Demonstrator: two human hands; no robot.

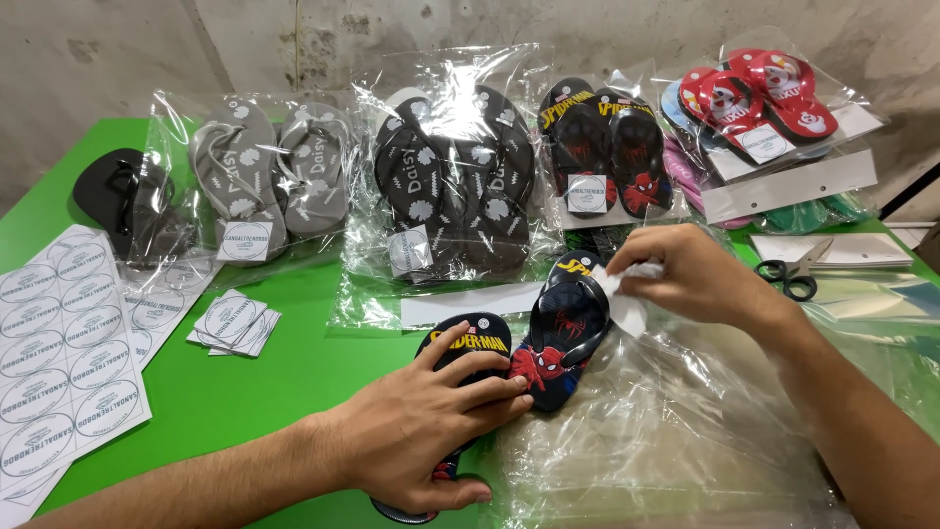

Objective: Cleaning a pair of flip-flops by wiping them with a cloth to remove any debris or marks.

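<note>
My left hand [431,421] lies flat on a small black flip-flop [472,338] with a cartoon print, pressing it to the green table [264,392]. A second matching flip-flop [563,338] lies beside it, its toe end partly under my fingertips. My right hand [690,274] pinches a white paper sticker [622,294] at the top strap of that second flip-flop. Both rest partly on a clear plastic bag [666,421].
Bagged flip-flop pairs line the back: grey [269,171], dark floral [455,181], black cartoon [607,147], red [759,93]. Sticker sheets [64,362] and cut stickers [235,321] lie at left. Black scissors [795,274] sit at right on card headers [862,250].
</note>
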